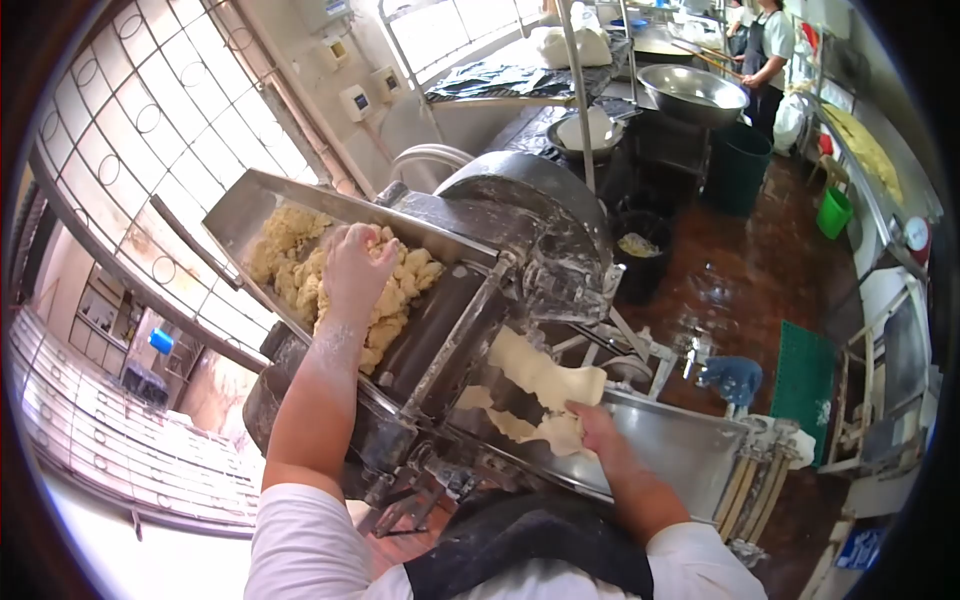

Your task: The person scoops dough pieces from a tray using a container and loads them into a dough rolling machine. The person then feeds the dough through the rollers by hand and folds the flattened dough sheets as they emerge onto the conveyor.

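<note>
Crumbly pale-yellow dough chunks (290,255) fill much of a metal hopper (225,215) on a dough sheeter. My left hand (360,262) reaches into them, its fingers curled round some of the dough. Beside the chunks, a dark steel roller (432,325) lies partly bare. A thin, ragged dough sheet (545,372) comes out on the other side of the machine, with a torn gap in it. At its lower end, my right hand (597,428) pinches the edge, over a large metal bowl (665,440).
The machine's rounded guard (530,195) stands beyond the hopper. A barred window (140,120) is at left. Farther back, a person (775,60) stands near a wide metal basin (692,95). A dark bin (738,168), a green bucket (834,212) and a green mat (805,380) are on the floor.
</note>
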Tool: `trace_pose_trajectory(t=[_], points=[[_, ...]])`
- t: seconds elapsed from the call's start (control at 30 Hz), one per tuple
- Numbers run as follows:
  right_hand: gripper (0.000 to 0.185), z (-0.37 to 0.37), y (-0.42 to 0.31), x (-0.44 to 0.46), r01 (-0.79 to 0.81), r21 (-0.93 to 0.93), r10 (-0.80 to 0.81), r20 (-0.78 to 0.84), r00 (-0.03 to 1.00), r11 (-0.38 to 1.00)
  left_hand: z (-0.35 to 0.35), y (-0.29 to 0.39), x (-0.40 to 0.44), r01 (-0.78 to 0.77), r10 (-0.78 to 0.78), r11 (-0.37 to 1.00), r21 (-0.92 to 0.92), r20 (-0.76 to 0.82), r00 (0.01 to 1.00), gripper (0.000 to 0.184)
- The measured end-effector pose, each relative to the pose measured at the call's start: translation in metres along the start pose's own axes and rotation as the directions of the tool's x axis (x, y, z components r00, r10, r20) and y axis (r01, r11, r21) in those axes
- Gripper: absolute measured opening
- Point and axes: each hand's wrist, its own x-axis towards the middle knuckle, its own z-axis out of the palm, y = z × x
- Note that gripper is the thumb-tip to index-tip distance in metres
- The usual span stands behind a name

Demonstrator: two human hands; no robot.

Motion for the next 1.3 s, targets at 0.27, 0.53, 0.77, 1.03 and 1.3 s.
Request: trace_pose_trajectory(t=[0.27,0.53,0.77,1.03,1.3], points=[[0.034,-0.079,0.009,-0.025,0.070,-0.136,-0.091,-0.154,0.984,0.988,0.002,-0.031,0.043,0.190,-0.315,0.926,0.326,0.387,0.867,0.092],[0.035,-0.114,0.009,-0.080,0.156,-0.111,-0.186,-0.364,0.913,0.982,0.032,-0.063,0.053,0.102,-0.149,0.959,0.264,0.165,0.975,0.059],[0.036,-0.150,0.007,-0.122,0.030,-0.410,-0.259,-0.516,0.816,0.912,0.030,-0.103,0.084,0.257,-0.289,0.948,0.186,0.172,0.942,0.048],[0.035,-0.256,0.026,-0.117,0.059,-0.593,-0.486,-0.594,0.640,0.803,0.046,-0.115,0.069,0.004,0.055,0.980,0.201,-0.285,0.957,0.050],[0.043,-0.181,-0.013,-0.109,-0.002,-0.959,-0.902,-0.268,0.340,0.284,-0.021,-0.021,0.001,0.036,-0.087,0.993,0.108,0.506,0.858,0.034]])
